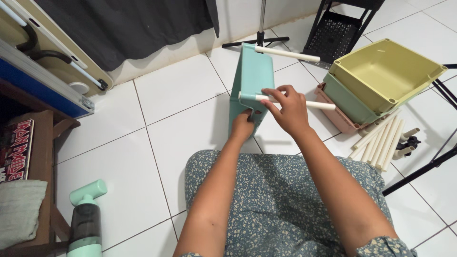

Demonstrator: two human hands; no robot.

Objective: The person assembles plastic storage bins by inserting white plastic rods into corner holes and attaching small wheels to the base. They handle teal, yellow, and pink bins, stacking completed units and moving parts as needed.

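Note:
A teal plastic tray [254, 76] stands on its side on the white tiled floor. Two white tubes stick out of its corners to the right: an upper tube [288, 54] and a lower tube [320, 105]. My left hand [242, 127] grips the tray's lower edge from beneath. My right hand [287, 108] is closed around the lower tube near where it enters the tray's corner. My lap, in a blue flowered fabric, fills the foreground.
Stacked yellow [385, 71], green and pink trays sit at the right, with several loose white tubes [378, 140] beside them. A black rack [340, 28] and stand legs are behind. A mint hand vacuum [86, 214] and a wooden shelf [40, 157] are at the left.

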